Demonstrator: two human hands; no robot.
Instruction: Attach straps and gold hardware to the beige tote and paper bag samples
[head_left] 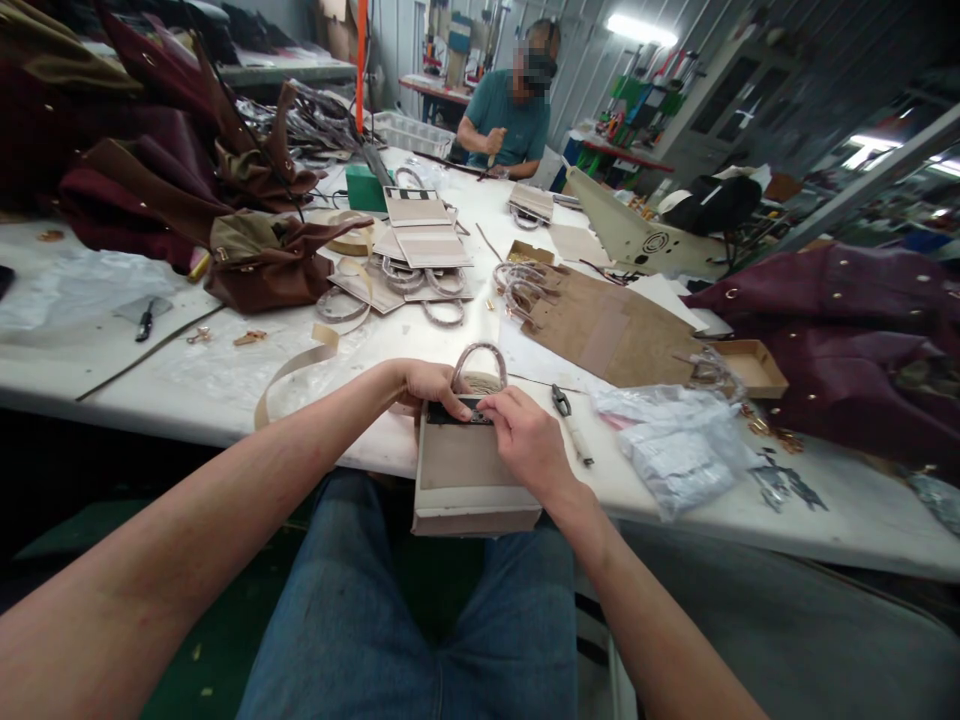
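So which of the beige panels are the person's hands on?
The beige panel reaching past the near edge of the table: the left hand and right hand meet at its black strip. The other panels lie farther back, untouched by these hands.

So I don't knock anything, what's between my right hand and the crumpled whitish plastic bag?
Head view: a dark-headed, pale-handled tool lies between your right hand and the bag.
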